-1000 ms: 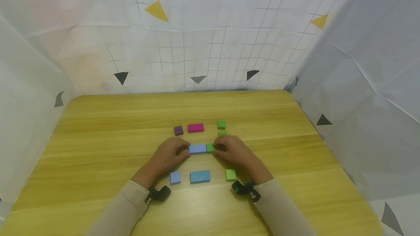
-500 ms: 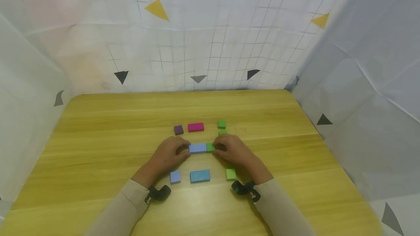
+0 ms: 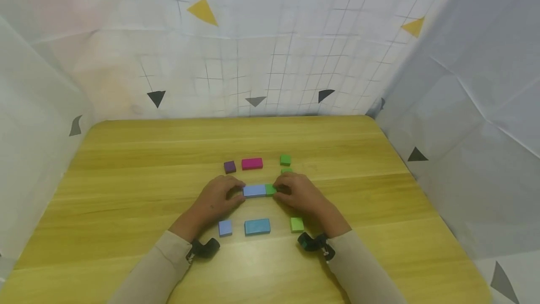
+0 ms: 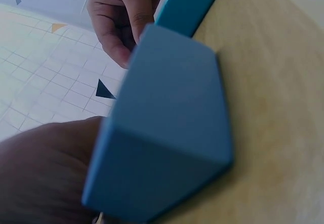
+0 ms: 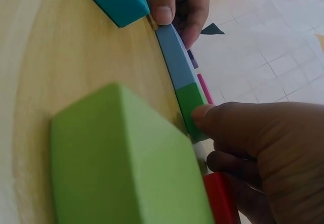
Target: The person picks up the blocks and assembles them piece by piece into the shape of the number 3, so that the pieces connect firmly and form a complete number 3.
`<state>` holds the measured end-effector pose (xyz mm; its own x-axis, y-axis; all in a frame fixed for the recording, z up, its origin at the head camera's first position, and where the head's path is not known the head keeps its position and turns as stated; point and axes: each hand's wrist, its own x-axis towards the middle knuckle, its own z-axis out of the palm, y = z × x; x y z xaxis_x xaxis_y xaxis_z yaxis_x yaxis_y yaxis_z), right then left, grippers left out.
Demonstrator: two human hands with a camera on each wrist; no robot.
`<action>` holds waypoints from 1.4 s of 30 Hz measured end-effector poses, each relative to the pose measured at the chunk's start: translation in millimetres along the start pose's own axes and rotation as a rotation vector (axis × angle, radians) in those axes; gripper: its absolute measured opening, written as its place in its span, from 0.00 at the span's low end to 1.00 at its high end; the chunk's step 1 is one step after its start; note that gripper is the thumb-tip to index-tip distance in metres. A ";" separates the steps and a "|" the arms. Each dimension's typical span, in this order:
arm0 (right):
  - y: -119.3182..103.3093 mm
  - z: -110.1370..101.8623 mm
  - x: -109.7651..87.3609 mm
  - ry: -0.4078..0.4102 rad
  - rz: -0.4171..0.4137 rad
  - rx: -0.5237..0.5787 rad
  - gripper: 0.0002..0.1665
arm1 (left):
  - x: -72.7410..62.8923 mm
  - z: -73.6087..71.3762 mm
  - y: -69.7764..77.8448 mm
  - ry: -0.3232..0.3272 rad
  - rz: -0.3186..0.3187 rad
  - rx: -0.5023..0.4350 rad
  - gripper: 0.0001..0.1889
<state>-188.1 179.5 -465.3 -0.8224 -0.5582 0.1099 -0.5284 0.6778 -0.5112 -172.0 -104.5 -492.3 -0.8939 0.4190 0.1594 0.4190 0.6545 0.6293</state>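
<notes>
A long light-blue block (image 3: pixel 254 191) and a small green block (image 3: pixel 270 190) lie end to end, touching, mid-table. My left hand (image 3: pixel 218 199) pinches the left end of the light-blue block between thumb and fingers. My right hand (image 3: pixel 301 194) pinches the green block at its right end. In the right wrist view, the right thumb lies on the side of the green block (image 5: pixel 191 107), and the left thumb touches the far end of the light-blue block (image 5: pixel 174 57). The right fingertips behind the green block are partly hidden.
Behind lie a purple cube (image 3: pixel 229 167), a magenta block (image 3: pixel 252 163) and two green blocks, one (image 3: pixel 285 160) fully visible. In front lie a small blue block (image 3: pixel 225 228), a teal block (image 3: pixel 257 226) and a light-green block (image 3: pixel 297 224). A red block (image 5: pixel 223 196) shows below the right hand.
</notes>
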 end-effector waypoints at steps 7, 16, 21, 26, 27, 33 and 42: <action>3.5 1.0 -0.3 -0.003 0.009 -0.003 0.12 | -1.0 -1.1 0.8 -0.018 -0.002 -0.009 0.20; 4.8 -0.6 -1.2 0.010 0.003 -0.023 0.15 | 0.1 -0.8 -0.5 -0.009 0.005 0.000 0.20; 6.3 -4.0 -0.8 0.037 -0.017 -0.051 0.16 | 0.3 -0.9 -0.6 -0.002 0.009 -0.004 0.19; 8.5 -7.7 -1.0 0.076 -0.005 -0.049 0.16 | -0.3 -0.9 -0.6 0.001 0.002 -0.003 0.19; 8.9 -8.1 -1.0 0.079 0.000 -0.051 0.16 | -0.3 -0.8 -0.6 0.002 -0.001 -0.003 0.19; 11.3 -7.2 -0.3 0.140 0.005 -0.089 0.15 | -1.2 -1.6 -0.1 0.009 -0.016 -0.009 0.19; 17.4 -6.4 -0.1 0.226 0.051 -0.092 0.15 | -0.8 -1.6 -2.8 0.001 -0.014 -0.002 0.19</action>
<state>-198.6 194.4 -468.7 -0.8692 -0.4083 0.2789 -0.4936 0.7487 -0.4424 -172.7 -107.7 -493.0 -0.8998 0.4090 0.1518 0.4063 0.6589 0.6330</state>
